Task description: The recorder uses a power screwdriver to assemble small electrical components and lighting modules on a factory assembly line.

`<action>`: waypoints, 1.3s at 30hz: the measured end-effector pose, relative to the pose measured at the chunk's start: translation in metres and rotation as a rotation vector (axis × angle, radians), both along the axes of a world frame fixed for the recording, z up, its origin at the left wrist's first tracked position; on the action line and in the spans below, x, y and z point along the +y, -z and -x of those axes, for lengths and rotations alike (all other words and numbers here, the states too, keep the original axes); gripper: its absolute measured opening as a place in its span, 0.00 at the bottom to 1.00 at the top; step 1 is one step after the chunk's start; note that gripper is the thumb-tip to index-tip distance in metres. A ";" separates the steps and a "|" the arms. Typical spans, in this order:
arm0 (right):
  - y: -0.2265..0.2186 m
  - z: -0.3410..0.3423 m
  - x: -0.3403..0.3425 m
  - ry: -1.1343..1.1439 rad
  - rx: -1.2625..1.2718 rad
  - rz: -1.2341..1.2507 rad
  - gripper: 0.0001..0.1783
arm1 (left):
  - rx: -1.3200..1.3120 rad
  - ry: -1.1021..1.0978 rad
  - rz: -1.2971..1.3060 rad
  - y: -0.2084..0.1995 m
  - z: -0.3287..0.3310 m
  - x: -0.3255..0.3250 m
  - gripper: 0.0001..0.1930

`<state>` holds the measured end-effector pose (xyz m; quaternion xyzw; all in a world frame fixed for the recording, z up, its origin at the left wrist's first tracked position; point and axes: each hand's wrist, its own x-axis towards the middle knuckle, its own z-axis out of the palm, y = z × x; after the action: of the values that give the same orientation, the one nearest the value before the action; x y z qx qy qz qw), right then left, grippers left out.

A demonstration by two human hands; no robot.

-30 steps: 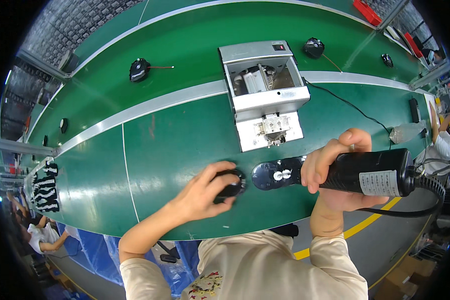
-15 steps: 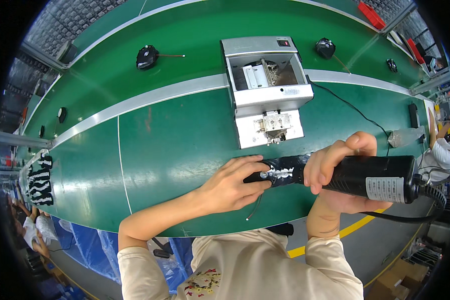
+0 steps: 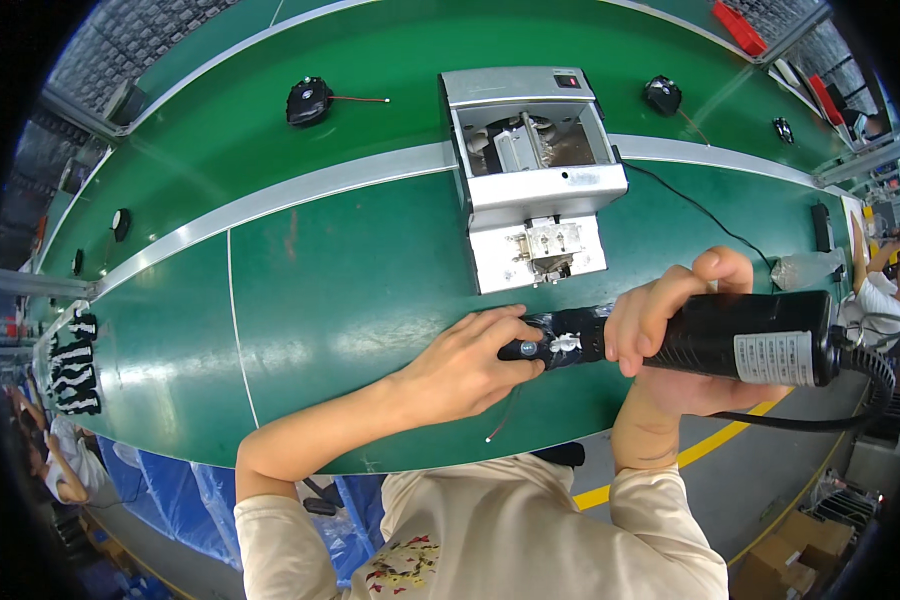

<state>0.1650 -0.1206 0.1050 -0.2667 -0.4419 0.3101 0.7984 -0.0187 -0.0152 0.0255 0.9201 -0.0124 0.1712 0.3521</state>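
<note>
My right hand [image 3: 638,330] is wrapped round a black electric screwdriver [image 3: 705,335], which lies nearly level with its cable leaving the right end. The driver's tip is hidden from view. To its left, my left hand [image 3: 467,365] grips a small black part [image 3: 528,349] between thumb and fingers, low over the bench. A shiny silver-white patch shows between this part and the driver. From below the part hangs a thin wire [image 3: 499,420] with a small pale end. Beyond both hands stands a silver screw feeder [image 3: 535,190] with an open top.
Beyond a pale metal rail [image 3: 340,187] runs a green belt carrying a black round part with a wire [image 3: 308,102] and another black part [image 3: 662,94]. A dark cord [image 3: 705,213] trails right from the feeder toward a clear plastic bag [image 3: 805,271]. Black-and-white pieces [image 3: 73,365] lie far left.
The parts on the belt have shifted right. My right hand and the screwdriver have risen slightly in the picture. Both hands keep their hold.
</note>
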 end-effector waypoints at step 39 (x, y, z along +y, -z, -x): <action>-0.020 0.017 0.030 -0.014 -0.075 0.003 0.48 | -0.084 -0.057 0.005 0.009 0.026 0.003 0.11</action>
<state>0.1476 -0.0905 0.1245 -0.2762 -0.4729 0.3063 0.7787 -0.0445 -0.0126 0.0165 0.9111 -0.0007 0.2199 0.3486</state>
